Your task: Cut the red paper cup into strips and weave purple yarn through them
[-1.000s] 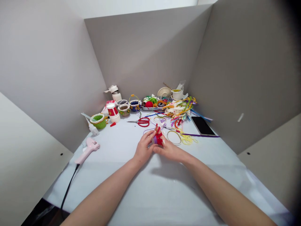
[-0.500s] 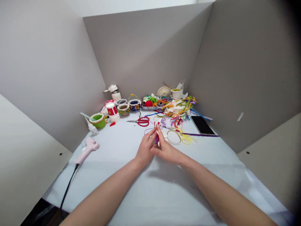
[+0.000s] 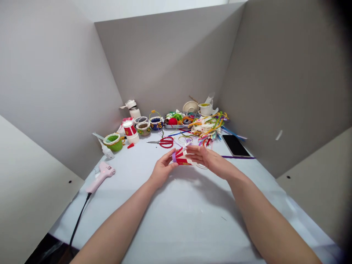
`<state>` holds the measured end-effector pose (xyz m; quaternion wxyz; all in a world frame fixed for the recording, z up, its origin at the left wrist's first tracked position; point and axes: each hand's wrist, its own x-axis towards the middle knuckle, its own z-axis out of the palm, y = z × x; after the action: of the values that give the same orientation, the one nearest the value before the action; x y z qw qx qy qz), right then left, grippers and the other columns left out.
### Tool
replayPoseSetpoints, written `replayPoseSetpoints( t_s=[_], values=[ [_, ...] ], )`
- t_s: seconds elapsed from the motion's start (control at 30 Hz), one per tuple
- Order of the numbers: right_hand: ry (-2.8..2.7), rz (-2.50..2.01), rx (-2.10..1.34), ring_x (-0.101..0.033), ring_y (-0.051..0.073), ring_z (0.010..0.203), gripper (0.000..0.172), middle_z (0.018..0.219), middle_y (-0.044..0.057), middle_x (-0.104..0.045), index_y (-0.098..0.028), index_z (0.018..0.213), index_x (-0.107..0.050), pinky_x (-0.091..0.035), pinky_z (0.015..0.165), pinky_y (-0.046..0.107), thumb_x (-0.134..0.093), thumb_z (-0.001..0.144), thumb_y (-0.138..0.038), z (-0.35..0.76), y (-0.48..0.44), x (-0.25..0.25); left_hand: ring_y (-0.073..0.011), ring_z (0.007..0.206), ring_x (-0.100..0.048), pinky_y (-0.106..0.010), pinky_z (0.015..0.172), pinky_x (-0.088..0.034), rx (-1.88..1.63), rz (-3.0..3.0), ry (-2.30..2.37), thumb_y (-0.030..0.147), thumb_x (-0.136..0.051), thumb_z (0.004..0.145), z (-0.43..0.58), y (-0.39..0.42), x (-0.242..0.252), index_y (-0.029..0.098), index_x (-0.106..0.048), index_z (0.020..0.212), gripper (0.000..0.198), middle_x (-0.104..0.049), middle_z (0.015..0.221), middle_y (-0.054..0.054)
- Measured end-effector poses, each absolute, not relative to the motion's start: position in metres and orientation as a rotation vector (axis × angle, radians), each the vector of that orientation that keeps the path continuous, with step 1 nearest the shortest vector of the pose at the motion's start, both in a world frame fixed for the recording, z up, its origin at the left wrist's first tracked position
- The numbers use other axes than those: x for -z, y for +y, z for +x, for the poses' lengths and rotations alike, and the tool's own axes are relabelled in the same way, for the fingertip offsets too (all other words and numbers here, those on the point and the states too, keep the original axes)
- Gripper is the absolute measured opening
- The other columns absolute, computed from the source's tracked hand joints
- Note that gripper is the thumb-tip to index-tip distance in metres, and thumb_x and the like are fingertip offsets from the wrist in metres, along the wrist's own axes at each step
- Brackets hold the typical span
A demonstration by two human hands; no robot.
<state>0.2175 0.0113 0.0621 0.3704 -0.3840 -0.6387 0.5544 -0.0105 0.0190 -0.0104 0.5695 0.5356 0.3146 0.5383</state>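
A red and white paper cup [image 3: 183, 157] lies on its side above the table, with its wall cut into strips and a purple band around its base end. My left hand [image 3: 162, 167] grips that banded end between thumb and fingers. On the other side, my right hand [image 3: 213, 161] has its fingers stretched out against the cup's strips; its thumb is hidden. Purple yarn [image 3: 188, 141] lies just behind the cup. Beyond my left hand, scissors with red handles [image 3: 166, 142] rest on the table.
A pink glue gun [image 3: 101, 176] with a black cord lies at left, near a green cup [image 3: 113, 142] and a small white bottle [image 3: 107, 152]. Small decorated baskets [image 3: 156, 123], a yarn tray [image 3: 173, 127] and coloured strips [image 3: 210, 126] stand behind. A phone [image 3: 235, 145] lies right.
The cup has turned from pointing away to lying sideways. My left hand has shifted left onto its base, while my right hand has moved right and its fingers have straightened.
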Motion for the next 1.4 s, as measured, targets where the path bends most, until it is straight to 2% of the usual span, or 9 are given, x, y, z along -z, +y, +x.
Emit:
replayPoseSetpoints(
  t_s=[0.1, 0.27, 0.43, 0.6, 0.83, 0.97, 1.07, 1.23, 1.4],
  values=[
    [-1.553, -0.983, -1.422, -0.065, 0.027, 0.117, 0.066, 0.135, 0.015, -0.063, -0.021, 0.131, -0.062, -0.052, 0.105, 0.045, -0.046, 0.092, -0.072, 0.219, 0.013, -0.066, -0.0298, 0.125, -0.059, -0.045, 0.107, -0.046, -1.176, 1.058, 0.634, 0.029, -0.086, 0.072, -0.012, 0.020, 0.009, 0.024, -0.059, 0.137, 0.071, -0.062, 0.139, -0.010],
    [-1.612, -1.035, -1.280, -0.070, 0.025, 0.098, 0.061, 0.114, 0.014, -0.071, -0.018, 0.121, -0.065, -0.058, 0.089, 0.042, -0.059, 0.086, -0.068, 0.223, 0.009, -0.073, -0.0306, 0.126, -0.058, -0.044, 0.103, -0.049, -1.107, 0.945, 0.595, 0.026, -0.087, 0.071, -0.015, 0.017, 0.001, 0.026, -0.065, 0.129, 0.063, -0.057, 0.144, -0.009],
    [-1.793, -1.036, -0.953, -0.066, 0.020, 0.082, 0.041, 0.090, 0.008, -0.072, -0.017, 0.093, -0.071, -0.054, 0.074, 0.032, -0.055, 0.092, -0.054, 0.219, 0.006, -0.074, -0.0301, 0.123, -0.060, -0.044, 0.099, -0.052, -1.056, 0.932, 0.596, 0.025, -0.086, 0.071, -0.015, 0.016, 0.000, 0.024, -0.067, 0.125, 0.057, -0.059, 0.141, -0.010],
    [-1.964, -1.034, -1.037, -0.064, 0.016, 0.073, 0.033, 0.091, 0.005, -0.073, -0.017, 0.101, -0.074, -0.049, 0.063, 0.026, -0.053, 0.093, -0.041, 0.211, 0.007, -0.070, -0.0289, 0.116, -0.063, -0.040, 0.092, -0.055, -1.013, 0.953, 0.602, 0.024, -0.088, 0.067, -0.011, 0.014, 0.001, 0.022, -0.071, 0.118, 0.054, -0.063, 0.135, -0.011],
    [-2.048, -1.013, -1.052, -0.068, 0.021, 0.082, 0.036, 0.093, 0.006, -0.076, -0.020, 0.103, -0.077, -0.054, 0.069, 0.029, -0.074, 0.080, -0.046, 0.208, 0.014, -0.052, -0.0259, 0.113, -0.065, -0.037, 0.090, -0.055, -0.965, 0.948, 0.660, 0.027, -0.087, 0.070, -0.007, 0.011, -0.002, 0.021, -0.070, 0.119, 0.052, -0.063, 0.135, -0.011],
    [-1.959, -0.987, -1.219, -0.069, 0.020, 0.081, 0.039, 0.097, 0.006, -0.076, -0.020, 0.107, -0.076, -0.055, 0.069, 0.029, -0.076, 0.078, -0.047, 0.210, 0.017, -0.049, -0.0256, 0.114, -0.065, -0.035, 0.091, -0.055, -0.930, 0.964, 0.666, 0.026, -0.084, 0.072, -0.009, 0.011, -0.004, 0.021, -0.069, 0.121, 0.052, -0.063, 0.134, -0.011],
    [-1.874, -0.989, -1.387, -0.068, 0.019, 0.078, 0.042, 0.092, 0.005, -0.075, -0.018, 0.105, -0.076, -0.056, 0.071, 0.031, -0.077, 0.076, -0.048, 0.209, 0.019, -0.050, -0.0260, 0.113, -0.066, -0.034, 0.089, -0.056, -0.924, 0.976, 0.666, 0.023, -0.083, 0.072, -0.010, 0.011, -0.005, 0.020, -0.069, 0.122, 0.052, -0.064, 0.133, -0.012],
    [-1.864, -0.997, -1.374, -0.069, 0.022, 0.082, 0.045, 0.090, 0.005, -0.076, -0.015, 0.100, -0.076, -0.055, 0.079, 0.035, -0.082, 0.070, -0.048, 0.201, 0.020, -0.048, -0.0241, 0.108, -0.067, -0.034, 0.087, -0.057, -0.958, 0.930, 0.704, 0.021, -0.081, 0.071, -0.010, 0.012, -0.007, 0.019, -0.069, 0.119, 0.049, -0.066, 0.130, -0.011],
    [-1.833, -0.919, -1.271, -0.069, 0.024, 0.093, 0.041, 0.103, 0.008, -0.075, -0.016, 0.106, -0.074, -0.054, 0.088, 0.039, -0.074, 0.077, -0.045, 0.187, 0.018, -0.042, -0.0228, 0.107, -0.068, -0.034, 0.091, -0.056, -0.995, 0.889, 0.742, 0.023, -0.078, 0.073, -0.014, 0.014, -0.011, 0.019, -0.070, 0.118, 0.046, -0.068, 0.126, -0.011]
  ],
)
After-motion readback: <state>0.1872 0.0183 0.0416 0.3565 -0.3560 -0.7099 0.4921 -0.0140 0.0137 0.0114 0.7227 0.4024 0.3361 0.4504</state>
